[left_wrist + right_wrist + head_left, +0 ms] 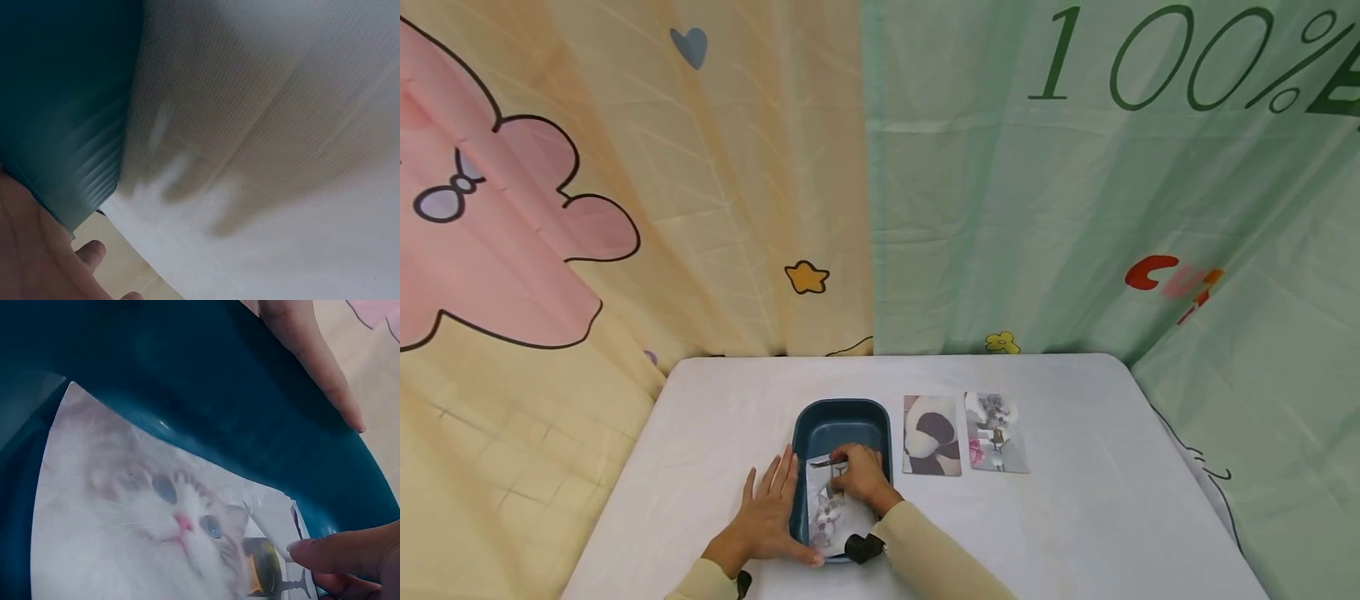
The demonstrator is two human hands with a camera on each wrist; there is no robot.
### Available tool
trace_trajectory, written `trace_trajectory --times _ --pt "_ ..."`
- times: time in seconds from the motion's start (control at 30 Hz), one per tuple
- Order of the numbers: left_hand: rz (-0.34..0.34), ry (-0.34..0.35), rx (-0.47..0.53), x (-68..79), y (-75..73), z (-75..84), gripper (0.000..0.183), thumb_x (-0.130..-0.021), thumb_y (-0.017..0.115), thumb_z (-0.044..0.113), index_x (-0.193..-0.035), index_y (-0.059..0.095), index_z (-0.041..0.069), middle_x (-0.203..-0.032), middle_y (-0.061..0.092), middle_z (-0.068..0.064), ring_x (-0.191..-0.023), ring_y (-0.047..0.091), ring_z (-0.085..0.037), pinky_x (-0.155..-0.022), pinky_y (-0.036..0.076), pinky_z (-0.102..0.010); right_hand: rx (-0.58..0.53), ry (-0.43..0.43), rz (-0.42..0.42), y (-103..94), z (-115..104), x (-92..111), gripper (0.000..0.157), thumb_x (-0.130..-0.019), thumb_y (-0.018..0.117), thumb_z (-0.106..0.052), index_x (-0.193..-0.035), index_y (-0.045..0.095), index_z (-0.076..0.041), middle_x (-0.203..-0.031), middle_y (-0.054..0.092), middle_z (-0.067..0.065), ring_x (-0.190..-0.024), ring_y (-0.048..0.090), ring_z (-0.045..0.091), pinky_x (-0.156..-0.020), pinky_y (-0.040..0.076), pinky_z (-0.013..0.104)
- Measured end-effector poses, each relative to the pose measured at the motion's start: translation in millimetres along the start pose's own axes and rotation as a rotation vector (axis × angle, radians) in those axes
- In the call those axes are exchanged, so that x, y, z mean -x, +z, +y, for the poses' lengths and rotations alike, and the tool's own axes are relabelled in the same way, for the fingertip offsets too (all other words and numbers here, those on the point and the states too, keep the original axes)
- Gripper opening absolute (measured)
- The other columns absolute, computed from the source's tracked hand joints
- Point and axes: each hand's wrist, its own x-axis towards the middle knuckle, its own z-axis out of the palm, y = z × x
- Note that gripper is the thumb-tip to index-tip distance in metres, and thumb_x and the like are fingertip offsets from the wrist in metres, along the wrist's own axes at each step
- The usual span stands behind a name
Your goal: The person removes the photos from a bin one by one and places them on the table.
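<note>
A dark teal plastic tray stands on the white-covered table. Inside it lies a picture card with a fluffy white cat, upside down in the head view. My right hand reaches into the tray and pinches the far edge of this card, the thumb on its printed face. My left hand lies along the tray's left side with its fingers straight and spread, touching the rim. In the left wrist view, the palm is beside the tray's ribbed outer wall. Whether other cards lie underneath is hidden.
Right of the tray, two more cards lie side by side: one with a dark round shape and pale forms, another with a grey-white picture and a pink patch. Printed curtains hang behind the table and at its sides.
</note>
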Motion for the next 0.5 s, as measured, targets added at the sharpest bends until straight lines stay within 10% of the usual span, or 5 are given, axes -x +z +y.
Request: trace_trajectory --times 0.5 --pt "-0.009 -0.004 0.001 0.5 -3.1 0.9 0.15 -0.045 0.073 0.083 -0.151 0.012 -0.006 -0.16 0.004 -0.021 -0.145 0.01 -0.041 -0.108 0.001 -0.068 -0.1 -0.073 0.055 -2.1 -2.6 2.0 0.018 -0.072 0.075 -0.004 -0.089 0.074 -0.007 -0.075 0.07 -0.002 -0.073 0.063 0.005 -0.079 0.041 0.025"
